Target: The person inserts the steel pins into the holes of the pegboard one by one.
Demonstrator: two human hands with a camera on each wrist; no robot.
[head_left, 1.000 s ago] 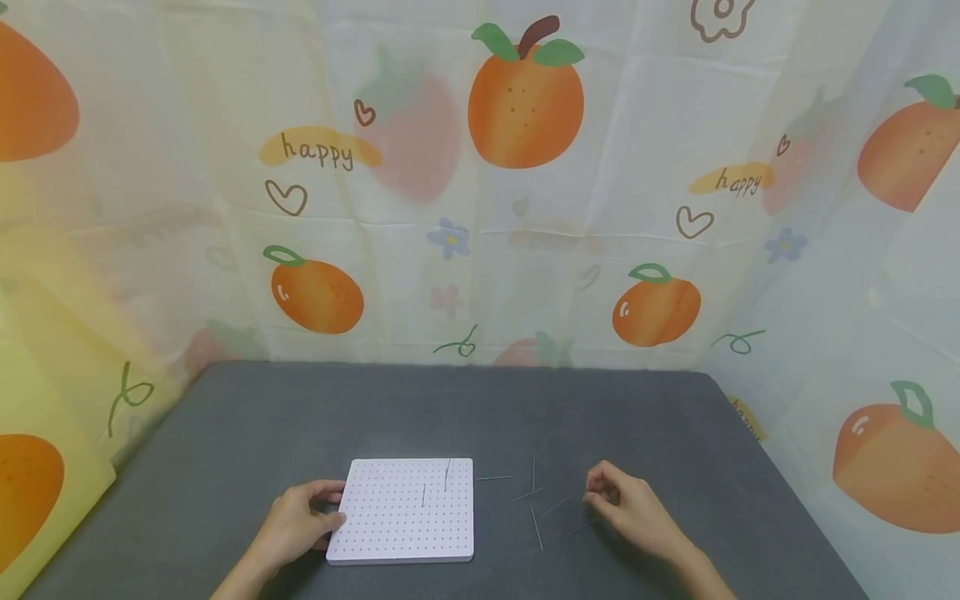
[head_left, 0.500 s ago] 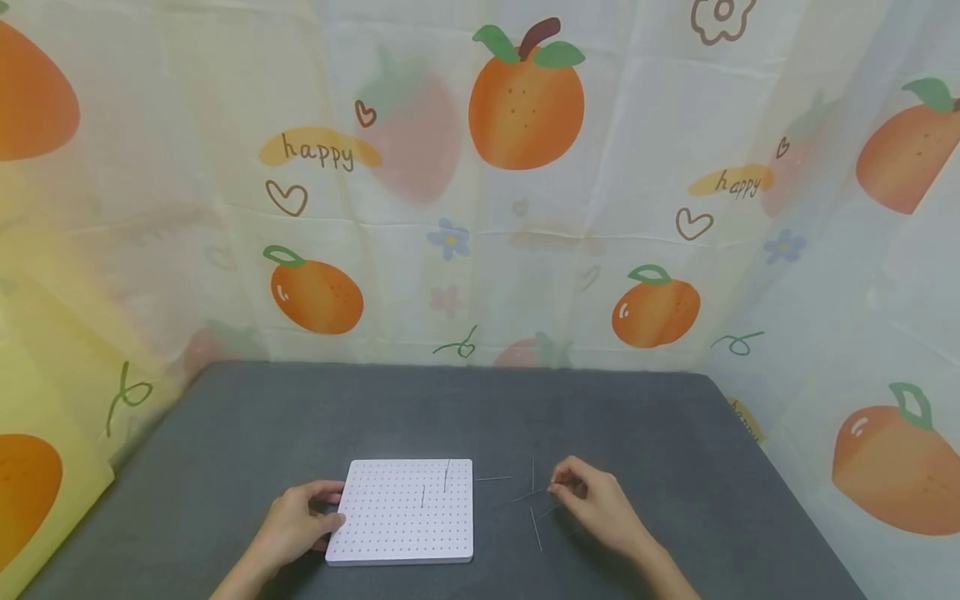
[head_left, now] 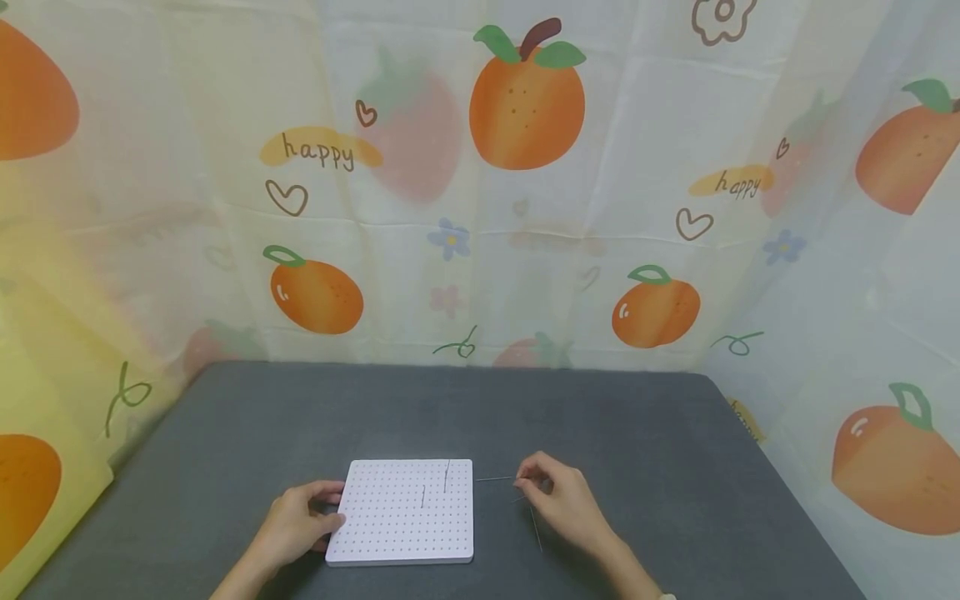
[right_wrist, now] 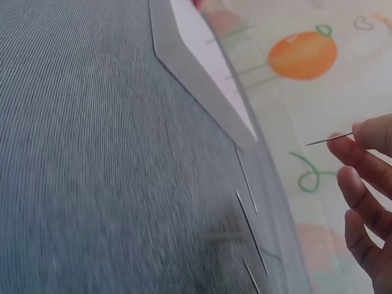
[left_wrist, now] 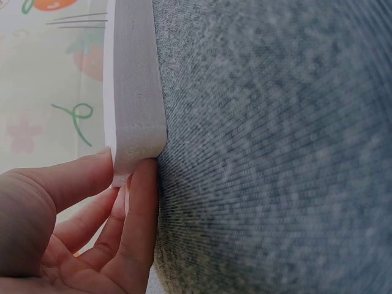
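A white pegboard, dotted with rows of small holes, lies on the table. My left hand holds its left edge, thumb on top and fingers curled beneath, as the left wrist view shows on the board's side. Thin needles stand up from the board's far right part. To the right of the board, my right hand hovers over loose needles. Between thumb and index finger it pinches one needle, its tip pointing out toward the board; the other fingers are loosely bent.
Several loose needles lie on the table right of the board, among them one near its right edge and one nearer the front. A dark grey cloth covers the table. A fruit-print curtain hangs behind and at both sides.
My right hand has moved left across the loose needles, toward the board. My left hand and the board have stayed in place.
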